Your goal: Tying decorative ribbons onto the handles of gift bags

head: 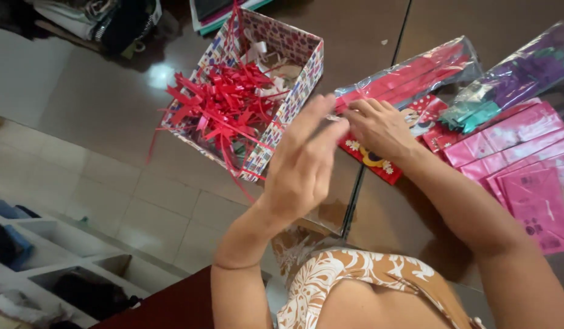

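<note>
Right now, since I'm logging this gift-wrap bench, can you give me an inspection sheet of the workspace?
Surface: dark brown glossy table, seam between panels.
Job's things: clear plastic sleeve of red ribbon; left hand and right hand meet at its end.
Clutter: patterned cardboard box of red ribbon bows; pink plastic packets; red floral envelope.
Hands: both bare; grip unclear.
Cables: nothing seen.
Surroundings: tiled floor, white shelving.
</note>
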